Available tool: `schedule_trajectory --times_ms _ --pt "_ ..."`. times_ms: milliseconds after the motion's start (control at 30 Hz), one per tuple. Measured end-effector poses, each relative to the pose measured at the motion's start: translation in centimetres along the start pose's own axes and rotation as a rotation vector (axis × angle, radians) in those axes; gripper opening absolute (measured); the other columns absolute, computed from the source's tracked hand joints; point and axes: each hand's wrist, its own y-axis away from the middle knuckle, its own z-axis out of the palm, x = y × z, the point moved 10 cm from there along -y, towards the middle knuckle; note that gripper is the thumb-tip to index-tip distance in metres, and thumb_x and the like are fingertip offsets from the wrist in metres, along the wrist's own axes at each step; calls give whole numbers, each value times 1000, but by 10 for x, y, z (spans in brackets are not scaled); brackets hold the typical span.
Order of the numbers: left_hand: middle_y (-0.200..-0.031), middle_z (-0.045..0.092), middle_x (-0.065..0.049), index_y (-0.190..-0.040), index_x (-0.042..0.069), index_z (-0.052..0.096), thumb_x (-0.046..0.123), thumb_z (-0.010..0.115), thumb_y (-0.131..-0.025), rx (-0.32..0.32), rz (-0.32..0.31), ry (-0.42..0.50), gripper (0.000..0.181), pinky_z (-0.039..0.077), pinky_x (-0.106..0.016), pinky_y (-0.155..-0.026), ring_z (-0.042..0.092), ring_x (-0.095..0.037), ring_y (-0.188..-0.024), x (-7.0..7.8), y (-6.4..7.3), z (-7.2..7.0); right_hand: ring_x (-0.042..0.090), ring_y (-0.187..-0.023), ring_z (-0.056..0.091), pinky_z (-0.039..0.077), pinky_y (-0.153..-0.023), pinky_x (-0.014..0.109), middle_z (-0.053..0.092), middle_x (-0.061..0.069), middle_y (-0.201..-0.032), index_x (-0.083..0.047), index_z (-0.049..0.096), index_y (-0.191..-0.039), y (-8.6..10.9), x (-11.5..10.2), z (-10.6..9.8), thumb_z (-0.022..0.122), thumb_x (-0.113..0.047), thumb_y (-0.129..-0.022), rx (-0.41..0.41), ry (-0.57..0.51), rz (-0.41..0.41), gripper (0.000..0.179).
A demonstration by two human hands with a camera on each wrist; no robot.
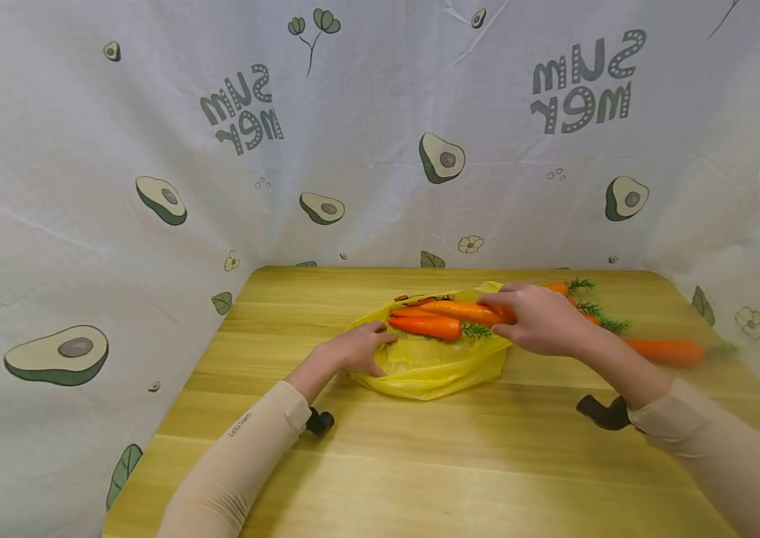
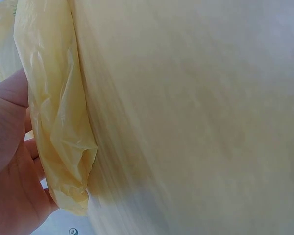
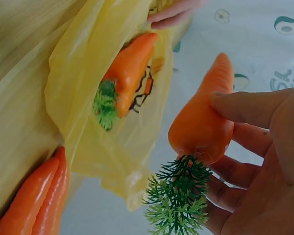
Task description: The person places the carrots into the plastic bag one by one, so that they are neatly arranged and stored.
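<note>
A yellow plastic bag (image 1: 413,385) lies with its mouth spread on the wooden table. My left hand (image 1: 359,349) is at the bag's left rim, its fingers and thumb spread apart inside the mouth. In the left wrist view, crumpled yellow plastic hides the tips of that hand's fingers. My right hand (image 1: 541,320) holds an orange carrot (image 3: 203,120) with a green leafy top between thumb and fingers. The narrow end of this carrot points left, over the bag's mouth in the head view. Inside the bag lies another carrot (image 1: 427,326), with a further one partly hidden behind it.
Several carrots lie right of the bag, among them one at the back (image 1: 557,288) and one beyond my right forearm (image 1: 665,351). In the right wrist view two carrots (image 3: 34,200) lie beside the bag. A printed white curtain (image 1: 380,149) surrounds the table (image 1: 420,471).
</note>
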Motion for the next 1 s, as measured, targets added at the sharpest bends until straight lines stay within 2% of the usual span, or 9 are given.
schedule_trajectory --times_ms 400,533,700,1000 --pt "-166 26 -10 -157 27 38 37 77 -90 10 -8 2 78 33 -48 -120 30 -32 -151 4 3 1 15 -73 56 43 -56 28 70 9 -109 -14 69 -130 -15 -16 26 75 -19 -88 -28 16 -41 42" --pt "-166 25 -10 -157 27 38 37 77 -90 10 -12 5 78 33 -49 -120 30 -32 -151 4 3 3 15 -70 53 41 -55 27 69 6 -103 -13 70 -129 -22 -18 39 75 -20 -88 -42 25 -44 42" --pt "-166 25 -9 -157 27 38 38 77 -90 13 -18 2 79 33 -48 -120 30 -31 -151 3 3 6 16 -72 54 37 -52 27 69 9 -107 -13 70 -129 -30 -15 55 75 -20 -88 -59 23 -32 42" --pt "-165 29 -8 -158 23 37 38 78 -88 23 -8 -13 82 35 -45 -119 34 -29 -149 2 -1 7 25 -89 64 46 -53 30 69 12 -118 -14 71 -127 -35 -14 76 77 -20 -88 -87 36 -11 40"
